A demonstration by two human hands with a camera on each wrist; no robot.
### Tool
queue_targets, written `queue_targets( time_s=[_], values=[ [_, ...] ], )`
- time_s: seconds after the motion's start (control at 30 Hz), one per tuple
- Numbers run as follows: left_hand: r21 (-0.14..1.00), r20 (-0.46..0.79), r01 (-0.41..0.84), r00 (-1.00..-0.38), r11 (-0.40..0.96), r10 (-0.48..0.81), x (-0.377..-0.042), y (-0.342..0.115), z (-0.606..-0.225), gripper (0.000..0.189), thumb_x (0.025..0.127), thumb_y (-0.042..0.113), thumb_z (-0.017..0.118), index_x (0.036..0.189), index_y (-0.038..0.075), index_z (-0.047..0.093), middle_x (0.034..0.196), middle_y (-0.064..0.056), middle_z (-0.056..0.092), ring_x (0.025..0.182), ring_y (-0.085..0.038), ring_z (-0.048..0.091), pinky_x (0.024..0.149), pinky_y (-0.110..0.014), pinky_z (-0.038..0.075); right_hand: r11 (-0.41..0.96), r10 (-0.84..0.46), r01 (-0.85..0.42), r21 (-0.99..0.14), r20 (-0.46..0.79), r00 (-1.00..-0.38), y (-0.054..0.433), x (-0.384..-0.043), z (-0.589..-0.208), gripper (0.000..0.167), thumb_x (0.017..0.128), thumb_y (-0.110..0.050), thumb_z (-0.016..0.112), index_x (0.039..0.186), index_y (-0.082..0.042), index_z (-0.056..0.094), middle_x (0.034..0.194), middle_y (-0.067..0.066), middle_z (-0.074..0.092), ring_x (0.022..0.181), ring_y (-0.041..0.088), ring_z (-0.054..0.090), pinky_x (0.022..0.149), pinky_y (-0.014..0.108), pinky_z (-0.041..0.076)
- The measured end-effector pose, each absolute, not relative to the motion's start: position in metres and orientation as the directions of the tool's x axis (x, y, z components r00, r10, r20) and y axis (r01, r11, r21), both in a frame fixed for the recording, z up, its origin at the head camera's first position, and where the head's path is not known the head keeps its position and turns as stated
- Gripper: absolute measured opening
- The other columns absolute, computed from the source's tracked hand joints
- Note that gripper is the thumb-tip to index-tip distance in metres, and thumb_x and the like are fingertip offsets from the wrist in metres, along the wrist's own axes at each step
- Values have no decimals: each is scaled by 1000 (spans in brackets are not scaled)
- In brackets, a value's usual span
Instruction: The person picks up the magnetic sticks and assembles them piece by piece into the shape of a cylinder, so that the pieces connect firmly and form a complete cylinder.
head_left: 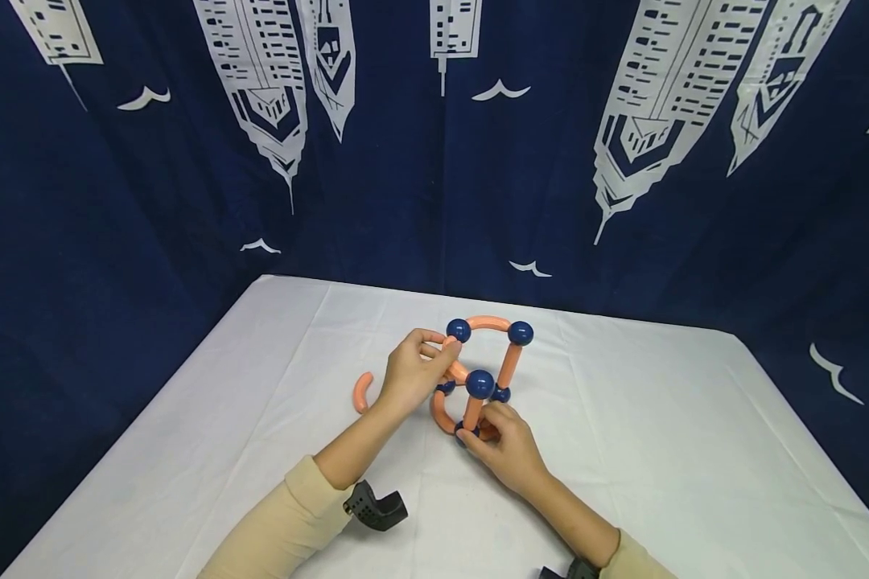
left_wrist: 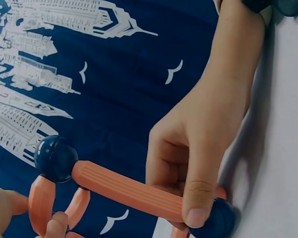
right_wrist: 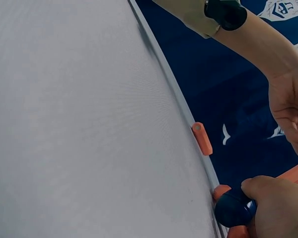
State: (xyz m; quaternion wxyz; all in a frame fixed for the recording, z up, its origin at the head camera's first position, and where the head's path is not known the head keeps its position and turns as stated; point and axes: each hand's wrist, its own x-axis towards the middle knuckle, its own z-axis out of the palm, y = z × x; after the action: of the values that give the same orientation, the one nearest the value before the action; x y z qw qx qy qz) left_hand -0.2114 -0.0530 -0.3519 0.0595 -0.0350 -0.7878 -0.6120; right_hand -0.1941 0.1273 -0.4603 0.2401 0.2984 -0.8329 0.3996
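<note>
A toy frame of orange rods and dark blue balls stands on the table, with curved and straight rods joined at the balls. My left hand (head_left: 414, 374) pinches a ribbed orange rod (left_wrist: 129, 191) between thumb and fingers, close to the blue ball at one end. The rod's other end meets the upper front ball (head_left: 480, 384). Low at the front, my right hand (head_left: 508, 449) holds the lower ball (right_wrist: 234, 208), its thumb against it, under an upright rod (head_left: 473, 412). At the back, a curved rod (head_left: 488, 322) links two upper balls.
A loose curved orange rod (head_left: 362, 392) lies on the white-covered table (head_left: 666, 450), left of the frame. Behind the table hangs a dark blue curtain (head_left: 434, 201) with white building prints. A black wrist camera (head_left: 375, 507) sits below my left forearm.
</note>
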Motion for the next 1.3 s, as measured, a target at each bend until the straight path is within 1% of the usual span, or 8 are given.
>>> queue_targets(
  time_s=[0.17,0.3,0.43,0.5,0.8,0.9,1.13,1.3],
  values=[
    [977,132,124,-991,171,-35,-208,-52,-364,39,103,33,44,118,-2,56,89,-15,64,66,-22,69,64,-37,57,491,-308,-689,-533,633,-710,126,-194,-460,19,75,-9,83,84,-10,66,80,-3,56,71,12,52,60,23,47],
    [981,108,106,-994,160,-7,-204,-48,-384,35,101,22,36,114,-2,57,88,-14,65,66,-19,67,64,-37,57,490,-301,-686,-538,634,-712,126,-194,-461,20,74,-8,84,84,-10,66,80,-3,57,72,13,53,60,24,48],
    [971,129,141,-989,191,72,-199,-45,-406,26,94,10,43,112,1,60,91,-10,66,75,-16,65,65,-29,55,494,-301,-687,-532,637,-710,126,-195,-461,21,74,-8,84,85,-10,67,80,-4,57,72,13,53,61,24,47],
    [964,163,183,-980,194,114,-196,-45,-414,27,91,6,47,114,2,61,94,-8,65,80,-17,64,66,-29,55,494,-301,-689,-530,639,-708,126,-195,-461,20,74,-8,84,85,-10,67,80,-4,57,72,14,53,61,25,47],
    [931,274,322,-927,172,257,-190,-46,-437,30,82,-2,54,110,1,66,105,-8,66,93,-20,63,77,-25,51,481,-301,-693,-537,642,-705,128,-196,-462,20,75,-7,82,90,-8,69,86,-5,61,75,14,55,63,25,48],
    [923,292,344,-917,172,271,-190,-46,-443,28,82,-1,57,108,0,67,105,-7,64,93,-19,62,79,-26,51,471,-305,-692,-547,635,-710,128,-196,-463,19,75,-6,81,91,-7,69,88,-4,62,75,14,56,63,25,49],
    [911,304,369,-902,182,306,-190,-46,-450,25,84,3,62,109,2,65,104,-5,63,85,-12,59,75,-24,50,478,-317,-682,-553,616,-721,130,-195,-460,17,76,-4,79,88,-6,68,87,-5,61,76,12,54,64,24,49],
    [909,305,371,-903,190,301,-190,-47,-451,25,84,5,62,108,3,65,102,-3,64,85,-11,58,74,-24,49,478,-405,-670,-568,534,-742,135,-196,-449,17,79,-9,79,93,-7,69,89,-4,62,80,13,57,69,27,51]
  ],
)
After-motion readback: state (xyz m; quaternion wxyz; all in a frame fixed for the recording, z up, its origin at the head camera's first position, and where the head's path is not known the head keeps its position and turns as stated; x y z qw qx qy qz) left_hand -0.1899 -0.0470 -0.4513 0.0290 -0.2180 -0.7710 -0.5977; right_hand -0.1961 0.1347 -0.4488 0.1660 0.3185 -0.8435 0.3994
